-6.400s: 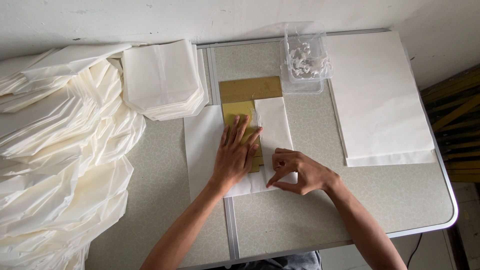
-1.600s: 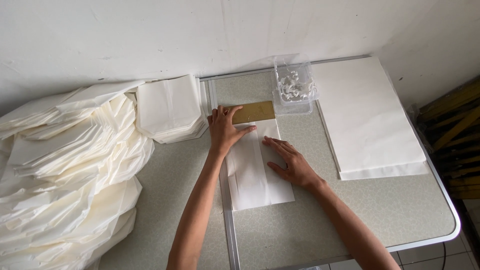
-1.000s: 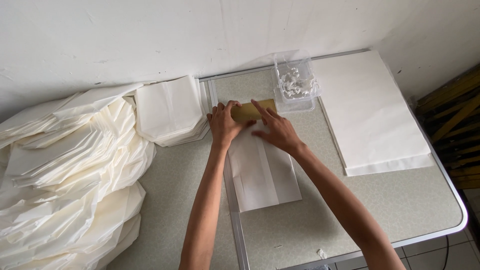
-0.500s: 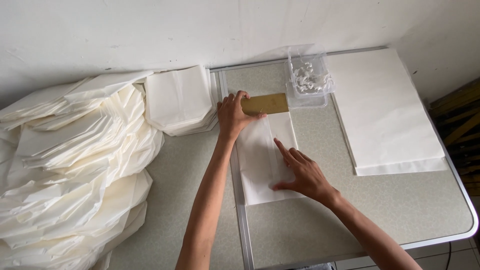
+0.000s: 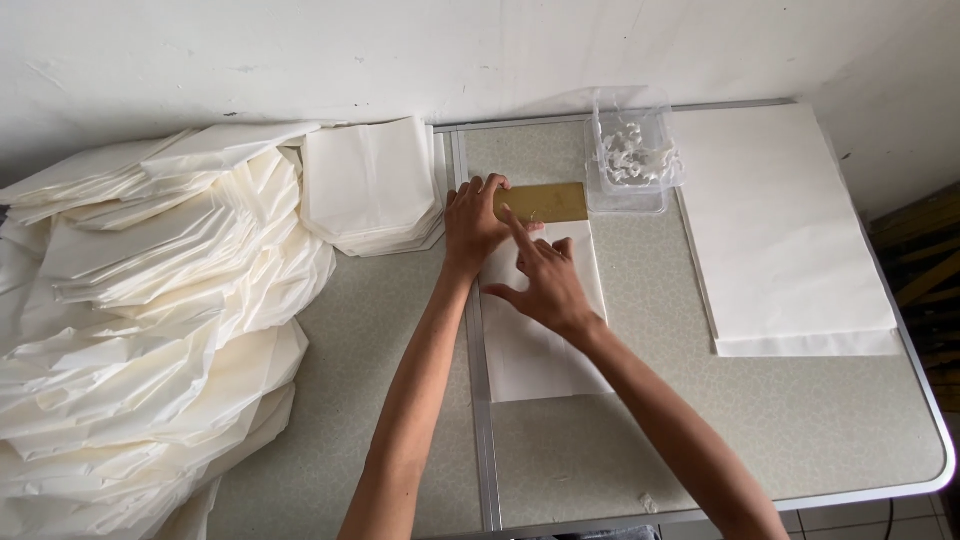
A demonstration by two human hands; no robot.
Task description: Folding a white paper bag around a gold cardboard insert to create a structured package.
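Note:
A folded white paper piece (image 5: 540, 340) lies flat in the middle of the grey table (image 5: 760, 430). A gold-coloured card (image 5: 545, 203) sticks out at its far end. My left hand (image 5: 472, 222) grips the left end of the card and the paper's top edge. My right hand (image 5: 540, 275) presses on the paper just below the card, its forefinger stretched along the fold towards the card. Both forearms reach in from the bottom edge of the view.
A stack of flat white sheets (image 5: 785, 230) lies at the right. A clear plastic box (image 5: 632, 155) with small white pieces stands beyond the card. A pile of folded white bags (image 5: 372, 185) sits at the back left, and a large heap of them (image 5: 140, 330) fills the left side.
My right hand has moved from the paper's lower right part up to the fold just below the gold card. The left hand stays at the card's left end.

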